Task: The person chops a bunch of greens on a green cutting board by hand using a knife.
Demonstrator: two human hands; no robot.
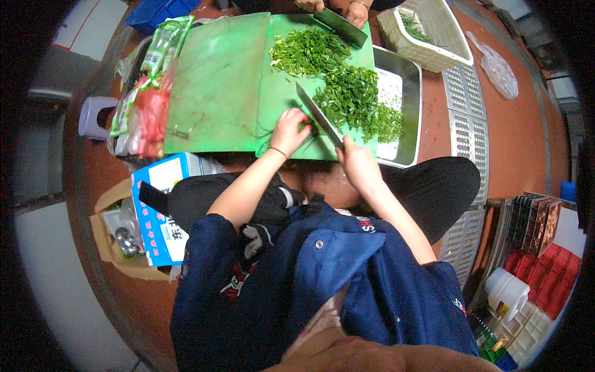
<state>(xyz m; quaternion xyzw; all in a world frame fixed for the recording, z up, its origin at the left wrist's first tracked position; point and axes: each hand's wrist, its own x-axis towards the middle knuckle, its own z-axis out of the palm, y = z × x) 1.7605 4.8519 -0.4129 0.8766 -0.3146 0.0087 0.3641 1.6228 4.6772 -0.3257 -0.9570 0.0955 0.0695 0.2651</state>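
Observation:
My right hand (359, 163) grips the handle of a cleaver (318, 114), whose blade slants up and left over the green cutting board (214, 83). Beside the blade, my left hand (290, 131) rests with curled fingers on thin green stalks (304, 145) at the board's near edge; the fingertips are partly hidden. Chopped green leaves (351, 100) lie in a heap right of the blade and run up to paler chopped pieces (302, 52) farther back. Some cut bits spill over the board's right edge toward a metal tray (409, 111).
Across the board, another person's hands (357, 14) hold a second cleaver (341, 27). A white plastic basket (430, 51) with greens stands at the back right. Bagged goods (153, 109) are left of the board, with a blue and white box (160, 209) nearer me.

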